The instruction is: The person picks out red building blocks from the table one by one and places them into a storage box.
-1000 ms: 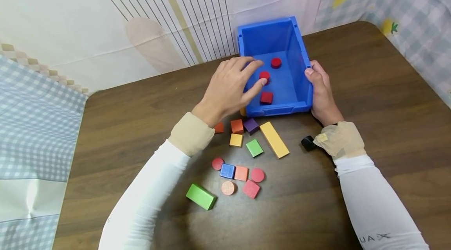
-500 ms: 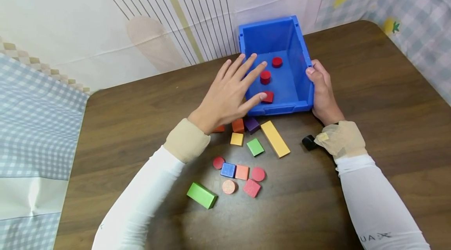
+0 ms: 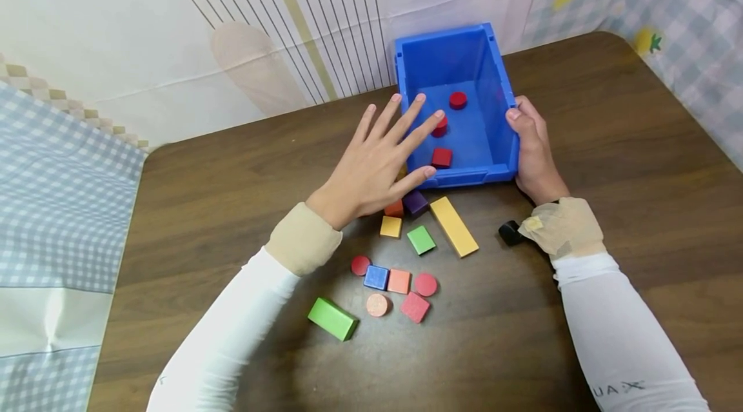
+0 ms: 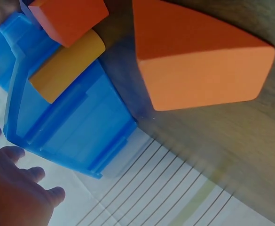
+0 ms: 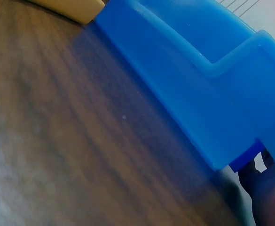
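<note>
- Head view: your right hand (image 3: pixel 535 154) grips the right wall of the deep blue plastic-looking bin (image 3: pixel 464 178), thumb over the rim, where it stands at the back of the dark wood-grain table (image 3: pixel 232 225)
- Your left hand (image 3: pixel 371 173) spreads its straight fingers wide over the bin's left rim, with nothing visibly held; I cannot tell whether it touches that rim
- Inside the bin lie a round red disc (image 3: pixel 458 100), a second red disc (image 3: pixel 442 127) partly behind your index finger, and a squarish red block (image 3: pixel 442 158)
- On your side of the bin lie loose pieces, among them a purple cube (image 3: pixel 415 203), a long flat yellow bar (image 3: pixel 455 227) and a glossy green oblong block (image 3: pixel 333 319)
- Left wrist view: an orange wedge-like block (image 4: pixel 203 61) sits apart from the bin, while a yellow cylinder (image 4: pixel 66 66) lies alongside its outer wall; your splayed fingertips hold nothing
- Right wrist view: dark fingers (image 5: pixel 249 176) show at the bin's lower edge, their hold mostly out of frame
- The step looks like steadying the bin with the left hand free; a next pick would call for curling those fingers round one piece without nudging its neighbours
</note>
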Demonstrator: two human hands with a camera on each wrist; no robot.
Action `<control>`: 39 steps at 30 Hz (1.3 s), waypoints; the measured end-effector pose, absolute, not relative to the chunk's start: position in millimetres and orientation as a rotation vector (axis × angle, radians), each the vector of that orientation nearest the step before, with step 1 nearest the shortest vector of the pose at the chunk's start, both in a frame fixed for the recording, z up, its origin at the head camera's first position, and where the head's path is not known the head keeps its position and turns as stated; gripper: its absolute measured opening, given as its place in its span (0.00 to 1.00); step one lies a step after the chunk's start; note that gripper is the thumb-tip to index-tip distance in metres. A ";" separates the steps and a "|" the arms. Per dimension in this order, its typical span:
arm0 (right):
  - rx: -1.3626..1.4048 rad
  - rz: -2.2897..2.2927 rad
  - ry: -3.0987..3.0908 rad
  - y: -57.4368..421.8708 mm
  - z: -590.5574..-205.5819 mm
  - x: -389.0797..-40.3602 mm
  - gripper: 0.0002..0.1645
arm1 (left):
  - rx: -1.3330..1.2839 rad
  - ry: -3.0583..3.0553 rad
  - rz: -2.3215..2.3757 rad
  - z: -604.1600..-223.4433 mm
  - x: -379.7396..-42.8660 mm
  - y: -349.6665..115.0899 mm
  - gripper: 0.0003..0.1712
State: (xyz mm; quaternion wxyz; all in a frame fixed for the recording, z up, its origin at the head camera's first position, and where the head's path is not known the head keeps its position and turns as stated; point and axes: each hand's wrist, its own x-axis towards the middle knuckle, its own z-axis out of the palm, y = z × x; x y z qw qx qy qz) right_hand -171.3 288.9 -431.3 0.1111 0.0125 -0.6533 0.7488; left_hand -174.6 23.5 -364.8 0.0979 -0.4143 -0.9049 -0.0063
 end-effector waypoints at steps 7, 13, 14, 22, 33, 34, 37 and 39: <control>0.032 2.187 -1.930 286.5 -431.4 -171.7 0.26 | -1.234 -2.677 -0.082 -369.4 -171.7 17.7 0.41; 0.037 2.178 -1.944 285.5 -431.1 -171.7 0.27 | -1.226 -2.692 -0.102 -372.5 -168.9 12.1 0.40; 0.040 2.178 -1.941 285.4 -431.1 -171.9 0.27 | -1.226 -2.690 -0.104 -372.9 -168.3 11.1 0.40; 0.051 2.177 -1.928 286.3 -430.0 -172.7 0.26 | -1.232 -2.669 -0.135 -378.2 -162.4 3.4 0.39; 0.051 2.194 -1.898 289.2 -431.8 -172.6 0.24 | -1.235 -2.667 -0.103 -381.2 -156.1 -0.3 0.41; 0.051 2.198 -1.895 289.2 -432.0 -172.6 0.24 | -1.236 -2.669 -0.100 -381.6 -155.4 -0.7 0.41; 0.054 2.203 -1.892 289.3 -432.6 -172.2 0.23 | -1.239 -2.672 -0.098 -382.7 -153.3 -2.0 0.42; 0.055 2.205 -1.889 289.2 -432.8 -172.0 0.23 | -1.242 -2.673 -0.097 -382.9 -152.2 -2.9 0.42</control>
